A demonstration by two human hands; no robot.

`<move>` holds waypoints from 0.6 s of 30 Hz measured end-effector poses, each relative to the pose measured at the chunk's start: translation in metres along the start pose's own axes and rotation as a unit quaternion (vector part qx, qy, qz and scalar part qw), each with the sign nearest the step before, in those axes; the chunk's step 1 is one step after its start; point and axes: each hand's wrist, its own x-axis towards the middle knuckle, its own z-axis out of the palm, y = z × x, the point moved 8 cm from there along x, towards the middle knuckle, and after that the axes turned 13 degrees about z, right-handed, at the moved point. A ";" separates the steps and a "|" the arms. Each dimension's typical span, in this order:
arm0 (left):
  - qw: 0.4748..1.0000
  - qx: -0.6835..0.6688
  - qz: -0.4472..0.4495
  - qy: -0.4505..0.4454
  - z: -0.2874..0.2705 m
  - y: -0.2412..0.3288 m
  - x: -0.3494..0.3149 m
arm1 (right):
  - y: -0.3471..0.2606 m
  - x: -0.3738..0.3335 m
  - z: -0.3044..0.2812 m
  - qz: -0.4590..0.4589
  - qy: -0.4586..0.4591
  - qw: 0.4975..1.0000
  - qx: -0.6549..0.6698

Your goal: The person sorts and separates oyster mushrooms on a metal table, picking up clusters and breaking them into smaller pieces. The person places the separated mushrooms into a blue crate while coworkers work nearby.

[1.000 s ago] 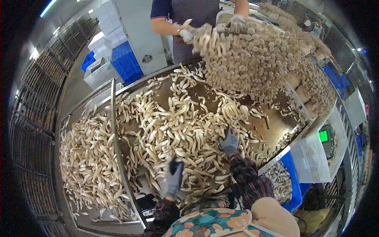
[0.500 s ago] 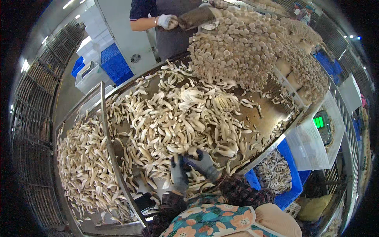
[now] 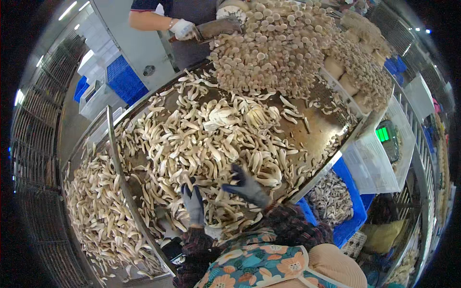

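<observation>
Both my hands are in dark blue-grey gloves, lying on the spread of cut mushroom stems [image 3: 201,139] that covers the metal table [image 3: 317,132]. My left hand [image 3: 193,205] lies flat, fingers held together and pointing away from me, palm down on the pale stems; I cannot tell whether anything is caught under it. My right hand [image 3: 247,185] is spread wider, fingers fanned toward the left and upward, resting on top of the stems with nothing pinched that I can see. The 2 hands are near each other, with a small patch of stems between them.

The stems lie all around my hands: under both palms, thick ahead of my fingertips, and thinning to bare steel ahead and to the right of my right hand. Left of my left hand, a raised metal divider [image 3: 117,168] runs away from me, and beyond it lies a second heap of stems [image 3: 96,206]. Far ahead of my right hand, a big mound of whole capped mushroom clusters [image 3: 283,43] is piled up. There another person's white-gloved hand [image 3: 184,30] holds a broad cleaver [image 3: 218,28] against it. To the right of my right hand, below the table edge, a blue crate [image 3: 353,211] holds more mushrooms.
</observation>
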 end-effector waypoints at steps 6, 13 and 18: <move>0.976 0.184 0.070 -0.088 0.004 0.023 -0.017 | 0.093 0.015 -0.144 0.070 0.279 0.843 -0.454; 0.847 -0.315 -0.369 -0.218 0.141 0.044 -0.108 | 0.073 0.005 -0.048 -0.024 0.071 0.982 -0.174; 0.781 -0.532 -0.295 -0.140 0.130 0.103 -0.059 | 0.034 -0.006 -0.029 -0.127 -0.120 0.984 0.020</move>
